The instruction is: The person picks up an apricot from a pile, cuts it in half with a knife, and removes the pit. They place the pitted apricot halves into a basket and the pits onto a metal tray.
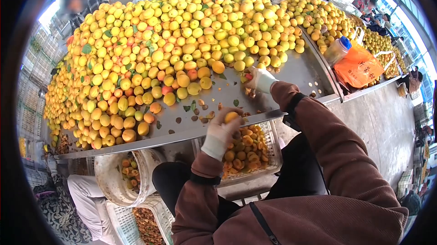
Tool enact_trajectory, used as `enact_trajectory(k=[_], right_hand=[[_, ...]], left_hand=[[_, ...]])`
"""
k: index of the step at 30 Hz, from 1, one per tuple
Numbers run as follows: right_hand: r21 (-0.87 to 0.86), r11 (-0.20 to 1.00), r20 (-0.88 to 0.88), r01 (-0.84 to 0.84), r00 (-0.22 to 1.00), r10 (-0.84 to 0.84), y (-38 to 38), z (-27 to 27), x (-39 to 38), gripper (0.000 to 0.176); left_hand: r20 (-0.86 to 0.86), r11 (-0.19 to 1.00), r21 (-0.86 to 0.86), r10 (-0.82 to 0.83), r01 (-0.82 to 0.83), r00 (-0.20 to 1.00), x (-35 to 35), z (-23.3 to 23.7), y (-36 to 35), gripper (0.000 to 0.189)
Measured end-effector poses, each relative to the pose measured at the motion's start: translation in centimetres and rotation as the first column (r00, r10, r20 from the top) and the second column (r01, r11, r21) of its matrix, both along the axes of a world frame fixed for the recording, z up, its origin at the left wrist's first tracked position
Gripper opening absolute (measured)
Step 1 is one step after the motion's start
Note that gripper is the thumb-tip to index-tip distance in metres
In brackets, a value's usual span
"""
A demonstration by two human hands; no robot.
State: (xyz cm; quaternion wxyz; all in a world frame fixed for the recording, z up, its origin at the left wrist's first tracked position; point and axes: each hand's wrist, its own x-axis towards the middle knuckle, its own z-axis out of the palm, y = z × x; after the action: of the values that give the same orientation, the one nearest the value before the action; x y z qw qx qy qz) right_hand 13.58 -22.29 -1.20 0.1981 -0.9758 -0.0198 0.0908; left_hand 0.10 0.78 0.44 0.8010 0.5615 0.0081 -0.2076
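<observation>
My left hand (pixel 218 131), in a pale glove with bare fingertips and a little blurred, is closed around an apricot (pixel 231 117) above the metal table's front edge. My right hand (pixel 261 80), gloved too, reaches over the table close to the apricot pile (pixel 182 40). Its fingers are curled by a small reddish thing (pixel 247 76) that I cannot make out. Under my left hand, a white plastic crate (pixel 273 154) below the table edge contains split apricots (pixel 248 149).
Leaves and scraps (pixel 193 107) lie on the metal table (pixel 291 85). To the right are an orange plastic bag (pixel 358 66) and a blue-lidded jar (pixel 337 50). A dirty white bucket (pixel 109 176) and a crate of pits (pixel 150 222) stand at lower left. Other people sit around the table.
</observation>
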Motion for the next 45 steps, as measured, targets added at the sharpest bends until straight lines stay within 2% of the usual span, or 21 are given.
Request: enact_trajectory(k=[2, 3, 4, 5, 6, 8, 10, 11, 12, 15, 16, 18, 19, 22, 23, 24, 26, 27, 34, 36, 45], right_hand=[[0.004, 0.999, 0.042, -0.037, 0.998, 0.037, 0.3, 0.4, -0.9, 0.066], [0.119, 0.993, 0.033, 0.011, 0.999, -0.015, 1.1, 1.7, -2.0, 0.062], [0.229, 0.972, 0.015, 0.061, 0.998, -0.066, 1.6, 2.5, -3.1, 0.058], [0.491, 0.867, -0.097, 0.087, 0.994, -0.045, 1.7, 2.7, -4.1, 0.053], [0.488, 0.869, -0.098, 0.088, 0.994, -0.046, 2.0, 3.1, -5.3, 0.053], [0.693, 0.719, 0.031, -0.057, 0.998, 0.049, 3.1, 4.4, -8.4, 0.051], [0.702, 0.706, 0.071, -0.096, 0.995, 0.064, 4.9, 6.0, -11.3, 0.050], [0.653, 0.740, 0.058, -0.159, 0.985, 0.159, 5.4, 6.6, -12.0, 0.052], [0.679, 0.733, -0.044, -0.046, 0.994, 0.103, 6.1, 7.8, -13.7, 0.054], [0.930, 0.367, -0.039, -0.028, 0.984, 0.175, 5.9, 5.2, -15.5, 0.049], [0.931, 0.363, -0.036, -0.029, 0.985, 0.170, 5.7, 5.4, -15.8, 0.049], [0.861, 0.506, 0.023, -0.059, 0.997, 0.077, 5.1, 5.9, -16.0, 0.044], [0.895, 0.446, -0.057, 0.018, 0.996, 0.075, 5.0, 6.5, -16.5, 0.041], [0.911, 0.413, -0.032, 0.002, 0.997, 0.066, 5.0, 6.0, -16.9, 0.038], [0.884, 0.457, 0.105, -0.098, 0.994, 0.011, 5.6, 5.2, -17.0, 0.035], [0.887, 0.452, 0.108, -0.100, 0.994, 0.007, 5.9, 5.4, -17.4, 0.035], [0.739, 0.661, 0.150, -0.132, 0.988, 0.030, 6.5, 6.3, -18.4, 0.033], [0.706, 0.694, 0.180, -0.144, 0.983, 0.020, 7.0, 6.4, -18.8, 0.031], [0.614, 0.766, 0.235, -0.193, 0.970, 0.057, 7.3, 4.8, -18.7, 0.030], [0.628, 0.757, 0.211, -0.181, 0.976, 0.059, 7.3, 5.2, -18.7, 0.029], [0.607, 0.776, 0.238, -0.170, 0.971, 0.026, 7.9, 3.2, -18.8, 0.027]], left_hand=[[0.174, 0.945, 0.265, -0.241, 0.191, 0.955, -1.0, -0.3, -0.4, 0.032], [0.296, 0.927, 0.314, -0.302, 0.206, 0.906, -1.0, -1.1, -0.4, 0.039], [0.294, 0.929, 0.313, -0.293, 0.198, 0.910, -1.2, -1.1, -0.3, 0.039], [0.233, 0.932, 0.301, -0.278, 0.202, 0.932, -1.3, -1.0, -0.4, 0.041], [0.173, 0.934, 0.288, -0.267, 0.210, 0.948, -1.4, -0.8, -0.6, 0.042], [0.211, 0.915, 0.344, -0.291, 0.208, 0.933, -1.0, -1.1, -0.1, 0.038], [0.176, 0.989, 0.071, -0.138, 0.127, 0.975, -0.5, -1.4, -0.1, 0.044], [-0.145, 0.990, -0.123, -0.087, 0.070, 0.986, -1.3, 0.4, -0.1, 0.048], [-0.144, 0.991, -0.117, -0.087, 0.070, 0.986, -1.7, 0.8, 0.0, 0.048], [0.035, 0.972, -0.235, -0.003, 0.011, 0.999, -2.1, 0.7, 0.1, 0.045], [0.038, 0.973, -0.231, -0.008, 0.016, 0.999, -2.1, 0.0, 0.2, 0.045], [0.060, 0.970, -0.244, 0.026, -0.011, 0.998, -1.9, -0.4, 0.6, 0.046], [0.067, 0.971, -0.241, 0.025, -0.008, 0.997, -1.9, -0.3, 0.6, 0.046], [0.113, 0.948, -0.318, 0.058, -0.019, 0.992, -2.0, 0.3, 0.5, 0.051], [0.131, 0.939, -0.340, 0.102, -0.052, 0.986, -2.1, 0.4, 0.2, 0.055], [0.148, 0.928, -0.362, 0.145, -0.083, 0.978, -2.0, 0.5, 0.1, 0.058], [0.170, 0.917, -0.394, 0.139, -0.062, 0.976, -1.6, 0.3, 0.2, 0.059], [0.189, 0.901, -0.432, 0.139, -0.045, 0.972, -1.4, 0.1, 0.1, 0.061], [0.203, 0.930, -0.345, 0.204, -0.125, 0.958, -0.9, -0.7, -0.2, 0.060], [0.319, 0.948, -0.296, 0.210, -0.114, 0.924, -0.7, -0.5, 0.0, 0.057], [0.420, 0.967, -0.172, 0.246, -0.189, 0.874, -1.9, 1.7, 0.1, 0.053]])
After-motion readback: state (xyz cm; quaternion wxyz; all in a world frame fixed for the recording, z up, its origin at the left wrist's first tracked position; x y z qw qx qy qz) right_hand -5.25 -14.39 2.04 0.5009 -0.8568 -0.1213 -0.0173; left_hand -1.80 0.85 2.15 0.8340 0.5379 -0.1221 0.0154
